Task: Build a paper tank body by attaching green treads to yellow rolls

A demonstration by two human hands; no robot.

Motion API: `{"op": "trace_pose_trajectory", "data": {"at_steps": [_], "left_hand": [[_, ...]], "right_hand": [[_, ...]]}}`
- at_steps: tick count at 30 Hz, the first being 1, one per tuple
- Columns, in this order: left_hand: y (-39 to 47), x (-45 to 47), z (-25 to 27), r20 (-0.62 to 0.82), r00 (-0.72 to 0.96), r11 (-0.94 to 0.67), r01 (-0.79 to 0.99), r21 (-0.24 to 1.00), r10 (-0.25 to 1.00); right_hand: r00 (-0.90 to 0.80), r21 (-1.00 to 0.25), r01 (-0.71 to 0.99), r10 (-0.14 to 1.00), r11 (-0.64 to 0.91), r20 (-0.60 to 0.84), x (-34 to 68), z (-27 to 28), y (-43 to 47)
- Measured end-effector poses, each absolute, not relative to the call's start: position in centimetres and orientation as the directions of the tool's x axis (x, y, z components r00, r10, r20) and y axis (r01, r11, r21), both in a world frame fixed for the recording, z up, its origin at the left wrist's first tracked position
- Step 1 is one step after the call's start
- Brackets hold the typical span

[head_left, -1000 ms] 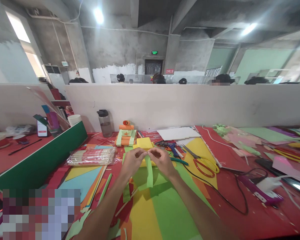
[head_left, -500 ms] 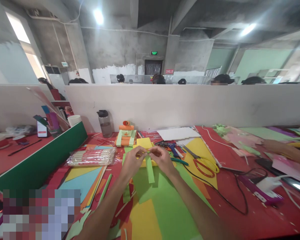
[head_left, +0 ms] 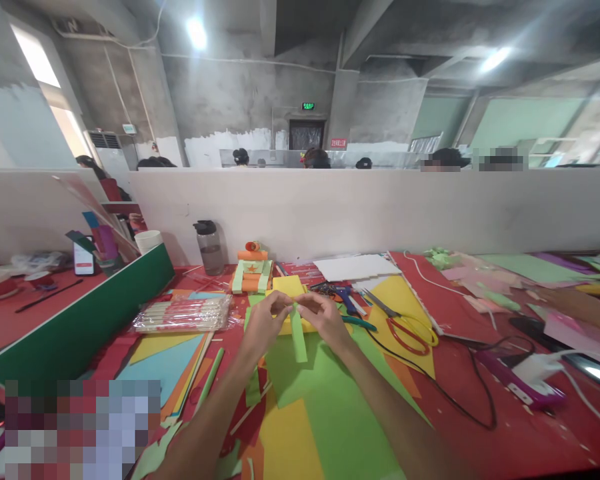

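Observation:
Both of my hands meet above the middle of the table, fingertips close together. My left hand (head_left: 270,319) pinches the top end of a green paper strip (head_left: 299,339), which hangs down toward me. On the other side of that same end, my right hand (head_left: 326,316) is closed in a pinch too. Just behind the fingers lies a yellow paper piece (head_left: 288,287), partly hidden by my hands. Under the hands a large green paper sheet (head_left: 350,400) is spread, overlapping a yellow sheet (head_left: 290,440).
To the right are scissors (head_left: 405,323) and a purple power strip (head_left: 523,383) with cables. Wrapped sticks (head_left: 183,313) lie left, near a green divider (head_left: 90,313). A bottle (head_left: 210,250) and an orange paper model (head_left: 253,270) stand behind. Another person's arm (head_left: 575,303) reaches in at right.
The hanging green strip has shifted slightly up and left at its lower end. My hands stay nearly in place. The other person's arm at right has moved.

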State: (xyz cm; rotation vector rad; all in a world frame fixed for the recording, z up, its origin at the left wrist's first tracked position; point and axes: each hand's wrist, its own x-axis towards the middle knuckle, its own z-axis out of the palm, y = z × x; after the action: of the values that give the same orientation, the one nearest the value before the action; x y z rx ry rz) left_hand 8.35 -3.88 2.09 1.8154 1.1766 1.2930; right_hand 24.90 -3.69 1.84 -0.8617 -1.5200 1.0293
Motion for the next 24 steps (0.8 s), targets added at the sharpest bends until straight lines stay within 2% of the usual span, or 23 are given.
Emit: {"op": "trace_pose_trajectory", "data": {"at_steps": [11, 24], "left_hand": [[-4.1, 8.4, 2.5, 0.380, 0.147, -0.408, 0.304, 0.861, 0.913], [-4.4, 8.1, 2.8, 0.385, 0.141, -0.405, 0.456, 0.793, 0.912]], "right_hand": [[-0.146, -0.918, -0.015, 0.907, 0.397, 0.395, 25.1, 1.2, -3.1], [-0.178, -0.903, 0.032, 0.891, 0.429, 0.417, 25.2, 0.7, -2.8]]}}
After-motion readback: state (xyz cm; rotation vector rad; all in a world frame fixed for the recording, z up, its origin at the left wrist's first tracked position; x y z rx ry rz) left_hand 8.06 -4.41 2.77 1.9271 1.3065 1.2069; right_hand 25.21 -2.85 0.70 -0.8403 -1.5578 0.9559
